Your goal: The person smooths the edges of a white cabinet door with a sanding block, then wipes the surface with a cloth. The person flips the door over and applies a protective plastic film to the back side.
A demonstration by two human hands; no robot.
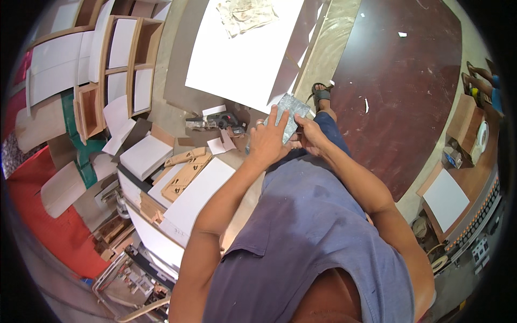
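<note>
White board (239, 67) ahead; and here, off its near corner, the grey slab (292, 103): likely stiff, fairly light, best taken by its edges! Left hand (267, 141) spreads over it, any grip hidden; right hand (313, 137) pinches its edge.

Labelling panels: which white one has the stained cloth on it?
The large white panel at the picture's top, beyond the left hand; only it bears the stained cloth.

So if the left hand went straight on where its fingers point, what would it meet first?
Past the grey piece under it, the left hand would probably meet the white panel, though depth is unclear here.
</note>
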